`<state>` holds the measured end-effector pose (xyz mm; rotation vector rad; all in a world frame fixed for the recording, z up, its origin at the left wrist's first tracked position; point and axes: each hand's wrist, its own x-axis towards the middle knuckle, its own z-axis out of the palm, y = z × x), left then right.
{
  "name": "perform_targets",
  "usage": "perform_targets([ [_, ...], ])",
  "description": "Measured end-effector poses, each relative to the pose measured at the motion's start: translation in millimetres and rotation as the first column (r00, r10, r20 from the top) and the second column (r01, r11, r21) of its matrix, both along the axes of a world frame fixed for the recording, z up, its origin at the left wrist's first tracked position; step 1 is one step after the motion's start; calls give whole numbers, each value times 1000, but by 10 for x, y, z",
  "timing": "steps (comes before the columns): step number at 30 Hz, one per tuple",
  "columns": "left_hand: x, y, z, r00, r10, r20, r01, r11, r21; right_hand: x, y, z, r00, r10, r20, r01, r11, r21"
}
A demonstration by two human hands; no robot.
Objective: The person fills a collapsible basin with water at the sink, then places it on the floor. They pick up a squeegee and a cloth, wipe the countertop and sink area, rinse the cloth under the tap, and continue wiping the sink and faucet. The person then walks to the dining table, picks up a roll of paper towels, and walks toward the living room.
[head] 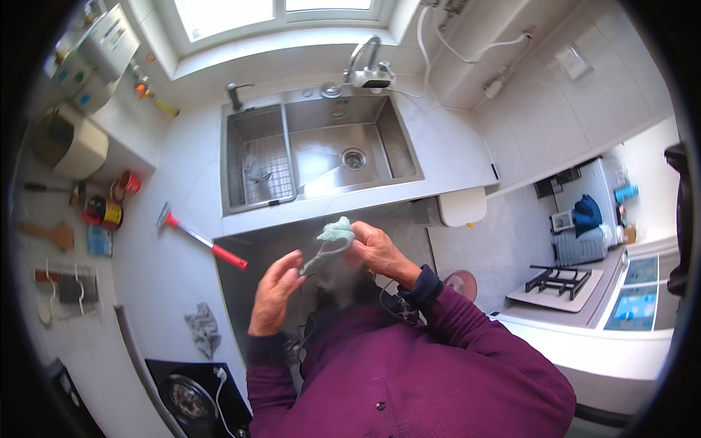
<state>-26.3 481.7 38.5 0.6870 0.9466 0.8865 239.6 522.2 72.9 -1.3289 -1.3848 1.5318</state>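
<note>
My right hand point(383, 254) grips a pale green cloth point(335, 234) by its right side, in front of my body and below the sink's front edge. The cloth hangs loosely folded, with one edge trailing down to the left. Near that trailing end is my left hand point(276, 293), fingers apart; whether the fingertips touch the cloth is unclear. Part of the cloth's lower area is blurred. On the counter to the left lies a scraper with a red handle point(230, 257). A crumpled grey patterned cloth point(204, 330) rests nearer to me on that counter.
Ahead is a steel double sink point(323, 189) with a drying rack point(265, 169) in its left part and a faucet point(372, 76) behind. A black cooktop point(156, 378) is at lower left. A white bin lid point(463, 207) and a gas burner point(558, 282) are on the right.
</note>
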Motion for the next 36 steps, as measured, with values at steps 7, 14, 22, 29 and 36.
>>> perform_targets([
  [7,-650,-253,-266,936,349,-50,-352,918,-182,954,134,-190,960,-278,-43,275,959,-72],
  [14,-699,-525,-341,906,406,-119,-423,865,-270,2045,560,-385,788,-609,-94,608,793,-40],
  [22,-647,-645,-337,888,436,-147,-460,848,-262,2944,1172,-651,544,-838,-33,836,545,-56],
  [29,-702,-692,-340,869,464,-172,-494,832,-254,2709,609,-978,724,-685,-79,671,727,-145],
  [36,-835,-423,-480,920,349,-178,-382,900,-211,2194,-787,-1166,781,-621,70,596,707,-381],
])
